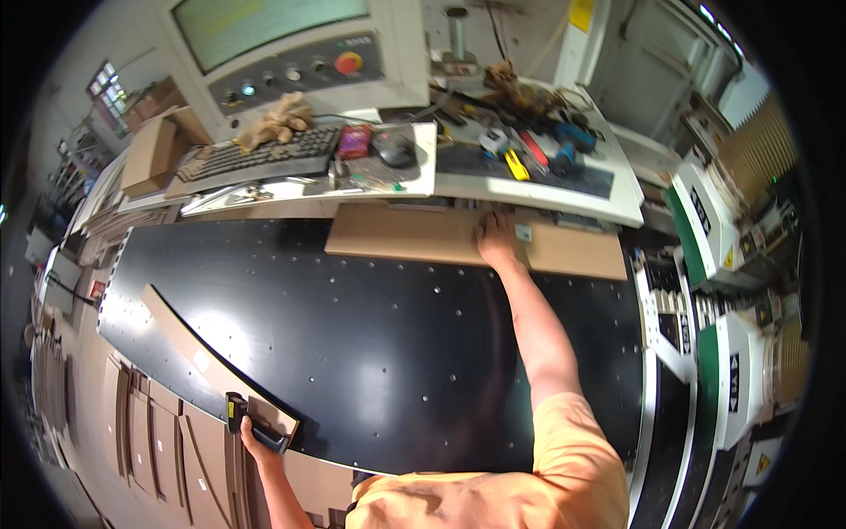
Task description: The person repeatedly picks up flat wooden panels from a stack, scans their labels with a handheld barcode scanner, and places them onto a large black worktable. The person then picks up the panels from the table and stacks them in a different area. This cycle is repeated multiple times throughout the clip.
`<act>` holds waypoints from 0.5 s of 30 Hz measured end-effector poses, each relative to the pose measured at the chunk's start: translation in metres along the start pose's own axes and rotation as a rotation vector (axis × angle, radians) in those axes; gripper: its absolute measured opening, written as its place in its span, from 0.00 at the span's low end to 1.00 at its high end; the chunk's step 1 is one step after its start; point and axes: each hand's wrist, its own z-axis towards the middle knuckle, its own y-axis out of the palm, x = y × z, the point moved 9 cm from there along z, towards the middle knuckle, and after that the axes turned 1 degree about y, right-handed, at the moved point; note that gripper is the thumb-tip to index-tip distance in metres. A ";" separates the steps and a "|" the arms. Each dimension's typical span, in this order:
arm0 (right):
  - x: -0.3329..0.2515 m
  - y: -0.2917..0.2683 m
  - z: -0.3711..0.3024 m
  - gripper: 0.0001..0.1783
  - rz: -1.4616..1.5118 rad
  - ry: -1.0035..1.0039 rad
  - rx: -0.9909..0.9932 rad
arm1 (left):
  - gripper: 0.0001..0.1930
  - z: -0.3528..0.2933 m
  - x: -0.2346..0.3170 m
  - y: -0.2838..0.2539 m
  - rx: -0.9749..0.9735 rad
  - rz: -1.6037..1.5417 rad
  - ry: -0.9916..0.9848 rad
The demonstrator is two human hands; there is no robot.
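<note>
My left hand (253,434), at the near left edge of the black table, is closed round the handle of a black handheld barcode scanner (235,412) with a yellow patch. Beside the scanner a narrow brown board (201,350) with a pale label lies slantwise across the table's left part. My right arm reaches to the far side, where my right hand (496,240) is on a long, wider brown board (405,234). Its fingers bend at the board's far edge and are partly hidden. A small label (523,233) shows on this board just right of the hand.
The black table (379,326) has small studs over its surface. Behind stands a white desk (414,183) with a keyboard (264,159), mouse (393,150), gloves (275,122) and tools, below a control panel (295,75). Machinery (736,379) borders the right; stacked boards (167,441) stand lower left.
</note>
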 end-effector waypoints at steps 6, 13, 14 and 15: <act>-0.006 -0.013 -0.020 0.35 0.086 -0.002 -0.227 | 0.17 0.005 -0.008 -0.014 0.063 0.021 -0.086; -0.077 -0.109 -0.168 0.35 0.155 -0.040 -0.149 | 0.20 -0.051 -0.037 0.099 -0.117 -0.067 -0.222; -0.086 -0.120 -0.185 0.35 0.207 -0.025 -0.169 | 0.21 -0.061 -0.043 0.120 -0.141 -0.030 -0.217; -0.095 -0.129 -0.200 0.35 0.199 -0.002 -0.199 | 0.23 -0.073 -0.048 0.146 -0.223 -0.072 -0.213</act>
